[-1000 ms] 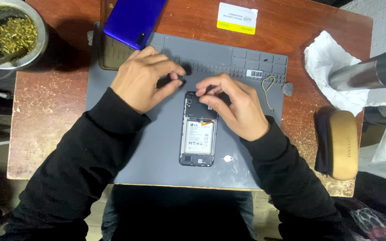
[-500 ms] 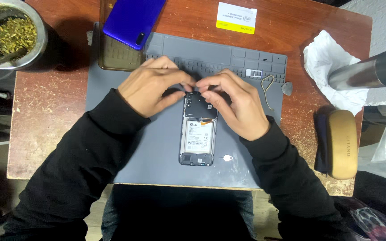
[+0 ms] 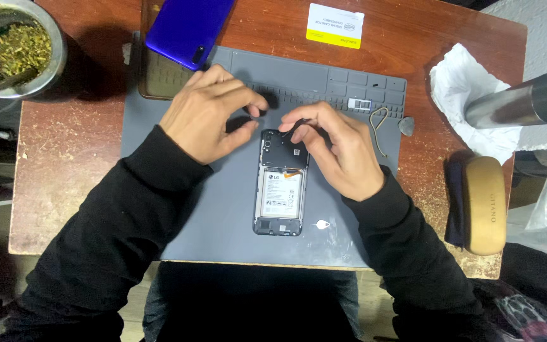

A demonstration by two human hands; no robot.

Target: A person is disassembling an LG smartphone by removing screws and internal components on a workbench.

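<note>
A worn reddish-brown wooden table [image 3: 64,171] carries a grey repair mat [image 3: 223,215], where an opened smartphone [image 3: 280,190] lies face down, back cover off, its white-labelled battery and dark upper shield showing. The phone's top end sits just under the fingertips of both hands. The left hand [image 3: 207,114] hovers beside that end, thumb and forefinger pinched on something too small to identify. The right hand [image 3: 340,149] grips a thin dark tool [image 3: 294,125] over the shield. A blue phone cover [image 3: 188,28] rests beyond the left hand.

Long black sleeves, bare hands [image 3: 213,114]
</note>
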